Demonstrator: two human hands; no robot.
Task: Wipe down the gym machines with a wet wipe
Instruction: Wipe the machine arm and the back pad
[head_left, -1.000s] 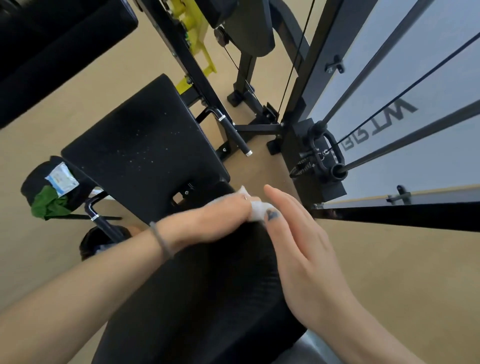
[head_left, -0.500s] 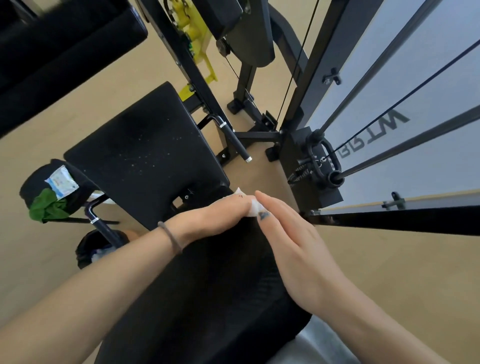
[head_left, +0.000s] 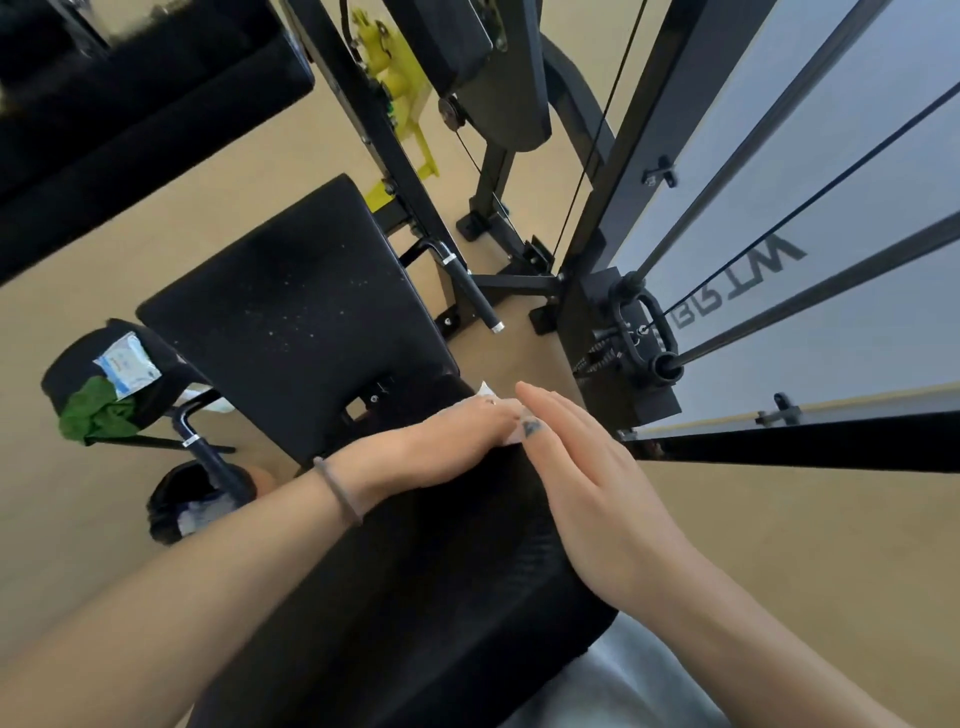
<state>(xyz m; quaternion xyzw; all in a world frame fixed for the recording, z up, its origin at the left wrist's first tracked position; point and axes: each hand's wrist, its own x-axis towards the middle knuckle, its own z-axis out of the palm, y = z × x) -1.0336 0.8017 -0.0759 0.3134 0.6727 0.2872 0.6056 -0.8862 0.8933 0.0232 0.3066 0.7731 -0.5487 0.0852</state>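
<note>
At the far end of a black pad (head_left: 415, 561), beside a cable machine's frame (head_left: 618, 364), the left hand (head_left: 441, 441) presses a white wipe (head_left: 493, 410) flat, fingers together over it. The right hand (head_left: 587, 478) lies alongside, fingers straight and close, touching the wipe's edge. Wiping well here likely means firm, even pressure and overlapping passes across the textured surface.

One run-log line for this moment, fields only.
phase: wiping | left hand: presses wet wipe on black pad | right hand: flat beside wipe, fingers straight
</note>
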